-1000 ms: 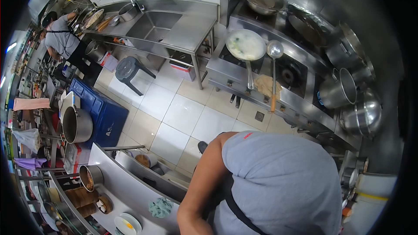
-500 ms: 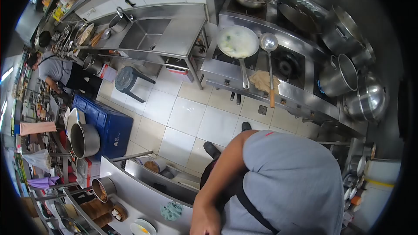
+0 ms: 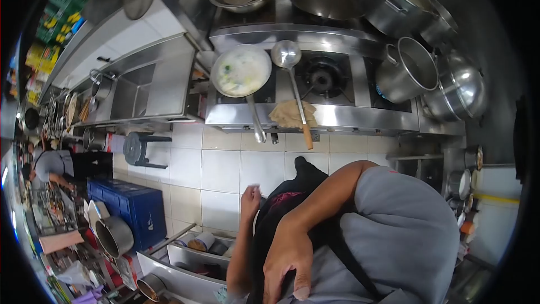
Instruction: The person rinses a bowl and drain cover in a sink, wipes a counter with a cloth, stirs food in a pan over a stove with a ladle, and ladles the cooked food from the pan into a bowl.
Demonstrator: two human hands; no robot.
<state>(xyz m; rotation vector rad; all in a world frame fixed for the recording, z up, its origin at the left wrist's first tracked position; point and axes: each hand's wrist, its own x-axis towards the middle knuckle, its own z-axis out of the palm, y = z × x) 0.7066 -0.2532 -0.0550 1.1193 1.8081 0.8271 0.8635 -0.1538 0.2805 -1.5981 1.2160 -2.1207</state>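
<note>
The left hand [image 3: 250,198], blurred, seems released, raised near the dark apron [image 3: 271,231]; whether the right hand [image 3: 289,256], before the grey shirt [image 3: 399,231], grasps anything, I cannot tell.

The person wears a plain grey short-sleeved top [image 3: 402,219] with a small red mark at the shoulder, under a black apron [image 3: 267,231] with a narrow dark strap, and a dark shoe [image 3: 306,168].

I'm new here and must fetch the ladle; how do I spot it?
On the stove, find the pan of pale liquid. The ladle lies just beside it, over a tan cloth. Its brown grip sets it apart from the pan, whose grip is metal.
</note>
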